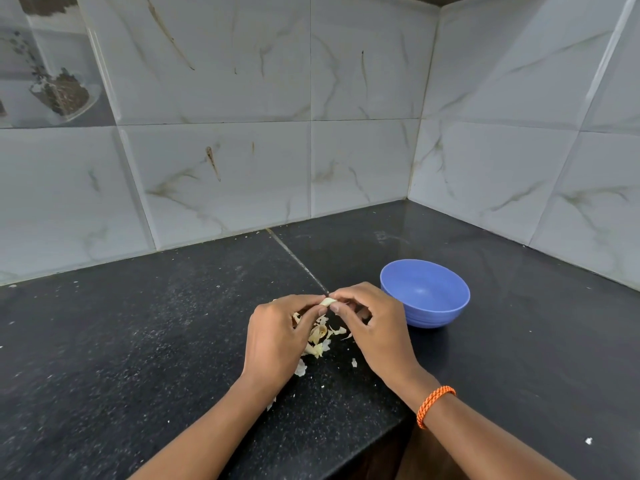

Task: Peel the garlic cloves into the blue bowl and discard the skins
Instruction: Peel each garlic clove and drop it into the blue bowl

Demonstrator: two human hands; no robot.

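Backdrop: pale marble-look wall tiles (214, 161) meet in a corner at about one o'clock.
Surface: black speckled stone countertop (121, 341), a seam running towards the hands.
Bowl: round blue plastic bowl (425, 292) at two o'clock from the hands, just beside the right one, looks empty — parked close, I'd say, so a bare clove only needs a short drop.
Left hand: left hand (277, 336) curled, fingertips pinching the clove's near end to steady it.
Right hand: right hand (372, 320), orange braided wristband (434, 405) on it, pinches the other end, likely working the skin loose.
Skins: papery beige garlic skins (320, 341) heaped at six o'clock beneath the fingers, not yet discarded.
Clove: small pale garlic clove (328, 301) held between both hands, above the pile.
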